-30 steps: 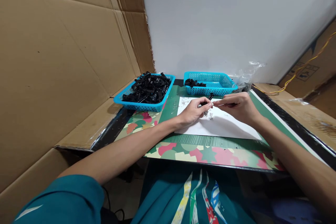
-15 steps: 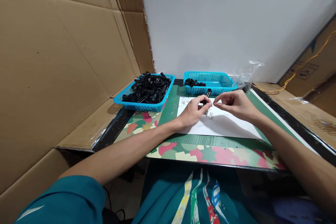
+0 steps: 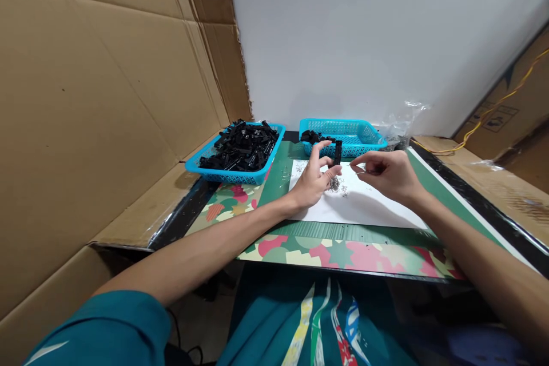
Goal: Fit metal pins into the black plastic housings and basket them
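Between the fingertips of my left hand [image 3: 316,180] a black plastic part [image 3: 337,152] stands roughly upright, with the index finger lifted away from it. Close on its right, my right hand [image 3: 388,174] is closed in a pinch on a thin metal pin [image 3: 359,172]; the pin's exact shape is too small to make out. The two hands are a small gap apart above a white sheet of paper [image 3: 364,209]. A heap of tiny metal pieces [image 3: 337,185] lies on the paper beside my left thumb, partly hidden by that hand.
A blue basket [image 3: 231,176] heaped with black plastic parts [image 3: 242,146] stands at the left. Behind the hands is a second blue basket [image 3: 369,148] with a few black parts at its left end. A clear plastic bag [image 3: 405,126] lies beside it. Cardboard [image 3: 128,68] walls the left side.
The black part in my left hand has turned more upright and shows more fully. My left index finger has lifted, and the right hand has drawn slightly away to the right.
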`<state>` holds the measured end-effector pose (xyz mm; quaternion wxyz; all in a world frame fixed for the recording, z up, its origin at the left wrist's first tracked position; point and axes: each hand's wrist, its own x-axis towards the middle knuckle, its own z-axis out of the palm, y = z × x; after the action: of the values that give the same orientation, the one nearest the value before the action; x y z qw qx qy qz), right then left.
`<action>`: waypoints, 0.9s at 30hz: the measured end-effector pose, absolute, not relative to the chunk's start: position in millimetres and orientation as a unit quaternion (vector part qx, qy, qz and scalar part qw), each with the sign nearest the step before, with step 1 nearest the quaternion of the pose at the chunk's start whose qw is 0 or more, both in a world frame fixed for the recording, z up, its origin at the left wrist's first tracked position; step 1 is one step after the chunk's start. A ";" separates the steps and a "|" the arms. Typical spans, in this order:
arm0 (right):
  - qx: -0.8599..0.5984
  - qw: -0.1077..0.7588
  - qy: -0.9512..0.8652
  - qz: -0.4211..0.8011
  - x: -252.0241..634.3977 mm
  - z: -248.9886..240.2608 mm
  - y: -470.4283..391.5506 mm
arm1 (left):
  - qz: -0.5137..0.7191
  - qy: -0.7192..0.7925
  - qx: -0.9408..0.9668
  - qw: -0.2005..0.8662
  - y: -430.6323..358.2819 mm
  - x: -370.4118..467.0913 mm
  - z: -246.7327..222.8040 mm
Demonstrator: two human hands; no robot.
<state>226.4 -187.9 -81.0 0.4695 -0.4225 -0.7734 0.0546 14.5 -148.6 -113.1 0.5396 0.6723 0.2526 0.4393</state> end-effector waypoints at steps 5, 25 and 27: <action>-0.383 0.455 -0.804 -0.008 223.0 -84.8 -187.7 | 0.424 0.263 0.703 0.508 -156.1 13.6 -104.9; -0.380 0.409 -0.828 -0.060 226.2 -87.4 -186.9 | 0.409 0.249 0.721 0.502 -155.9 12.4 -102.4; -0.383 0.395 -0.833 -0.053 226.9 -88.2 -185.1 | 0.404 0.249 0.734 0.486 -154.5 12.1 -101.3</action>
<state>226.9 -185.1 -88.2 0.3952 -0.3832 -0.8332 -0.0527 12.1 -154.5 -101.3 0.4860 0.7342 0.2487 0.4037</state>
